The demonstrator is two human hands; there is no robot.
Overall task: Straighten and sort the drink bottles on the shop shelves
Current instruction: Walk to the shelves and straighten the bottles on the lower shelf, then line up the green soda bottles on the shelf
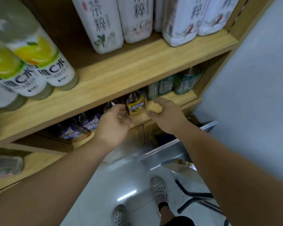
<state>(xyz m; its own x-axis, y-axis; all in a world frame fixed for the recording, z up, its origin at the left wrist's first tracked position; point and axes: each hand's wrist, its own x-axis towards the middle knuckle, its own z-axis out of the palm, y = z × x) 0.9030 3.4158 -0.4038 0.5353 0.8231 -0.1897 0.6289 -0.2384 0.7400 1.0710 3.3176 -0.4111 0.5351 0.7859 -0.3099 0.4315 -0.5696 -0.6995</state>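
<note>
The yellow bottle (136, 104) stands at the near edge of the lower shelf (175, 97), between both hands. The left hand (114, 124) is curled at its left side — whether it grips the bottle I cannot tell. The right hand (166, 115) hangs loose just right of it — not touching. Purple bottles (82, 128) sit further left.

hands (114, 124) (167, 115) flanking yellow-label bottle (136, 104), lower shelf (175, 98)
</note>
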